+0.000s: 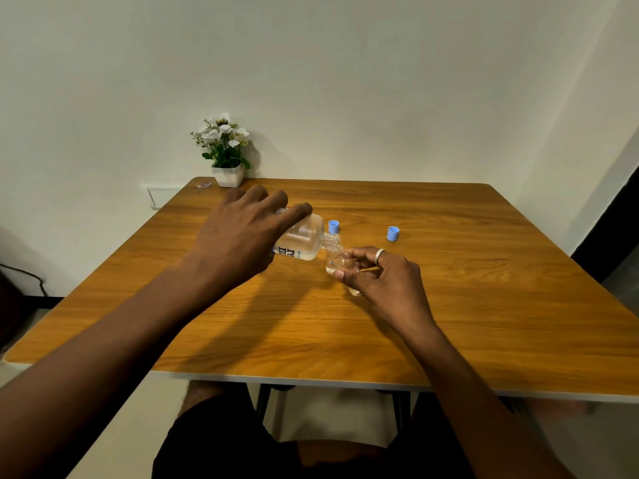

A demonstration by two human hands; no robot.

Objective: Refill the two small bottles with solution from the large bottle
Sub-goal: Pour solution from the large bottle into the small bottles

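A small bottle (pixel 336 263), open and held near the middle of the table (pixel 484 305), takes solution from the large bottle (pixel 304 240), which is tipped almost flat with its neck at the small one's mouth. The left hand (pixel 242 233) grips the large bottle from above, fingers curled over its body; the right hand (pixel 377 274) pinches the small bottle between thumb and fingertips to steady it.

This appears to be the pour into one of the two bottles; how full it is cannot be read. Next, the large bottle will likely need to be righted gently, before the small one overflows, and the small one capped.

A blue cap (pixel 333 226) stands just behind the two necks, and whether it sits on the other small bottle cannot be told. A second cap (pixel 393 233) lies farther toward the right edge. A pale object (pixel 355 292) shows under the right hand, unidentified. A plant (pixel 226 150) stands at the far left corner. There is bare wood toward the near and right edges, giving room to set bottles down.
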